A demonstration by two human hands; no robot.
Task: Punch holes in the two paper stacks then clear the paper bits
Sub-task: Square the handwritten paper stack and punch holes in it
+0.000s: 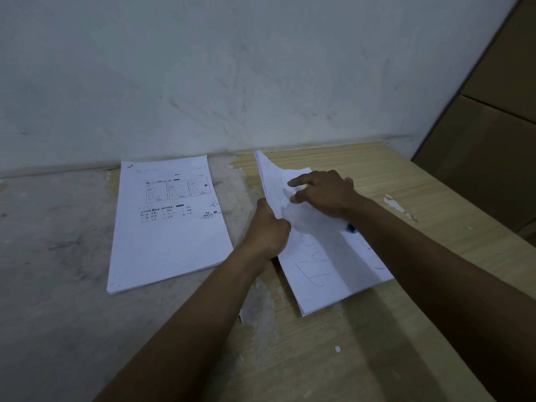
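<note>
Shows the right paper stack (319,265) on the table (435,204), left edge pinched in the curled fingers of the left hand (269,227), top sheets bowed under the right hand (322,192), fingers spread, nearly straight, gripping nothing; leaves the left paper stack (168,233) flat just beside, untouched. Risks fanned, misaligned sheets, and so crooked holes, through a slackened pinch or a sliding press. Hides most of a small blue object (351,227) beneath the right wrist, possibly the punch.
</note>
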